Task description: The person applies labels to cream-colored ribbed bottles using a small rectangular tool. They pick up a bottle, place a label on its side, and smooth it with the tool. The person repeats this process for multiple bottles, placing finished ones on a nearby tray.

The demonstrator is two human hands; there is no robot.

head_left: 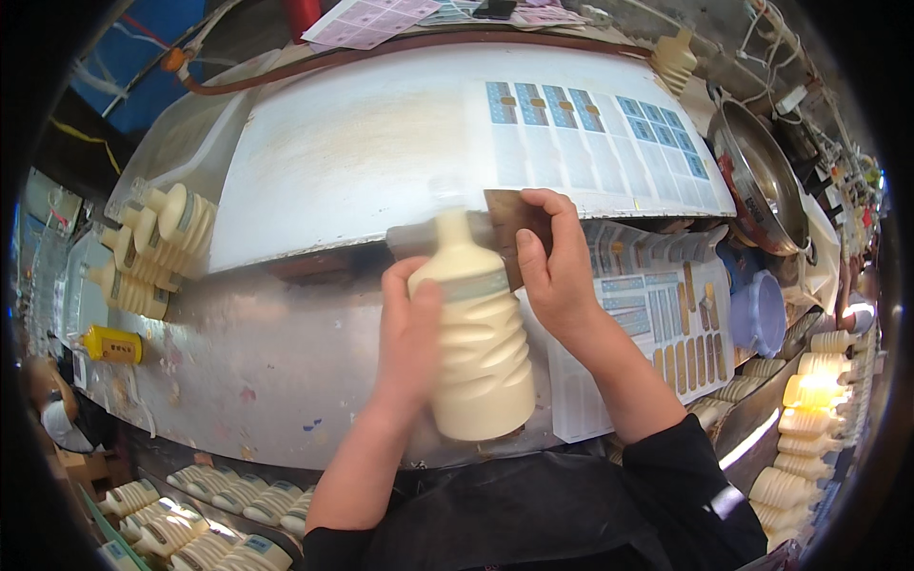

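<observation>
My left hand [409,333] grips a cream ribbed plastic bottle [481,343] from its left side, held upright over the metal worktable [286,352]. A pale blue label band wraps the bottle's shoulder. My right hand [557,271] holds a small brown flat scraper [505,233] pressed against the upper right of the bottle, by the label. The bottle's cap end looks blurred.
A white sheet of blue and tan stickers [590,124] lies on the raised board behind; another sticker sheet [657,324] lies to the right. Labelled cream bottles are piled at left [152,252], below [219,519] and right [809,419]. A steel bowl [762,181], a blue lid [762,314] and a yellow bottle [114,344] stand nearby.
</observation>
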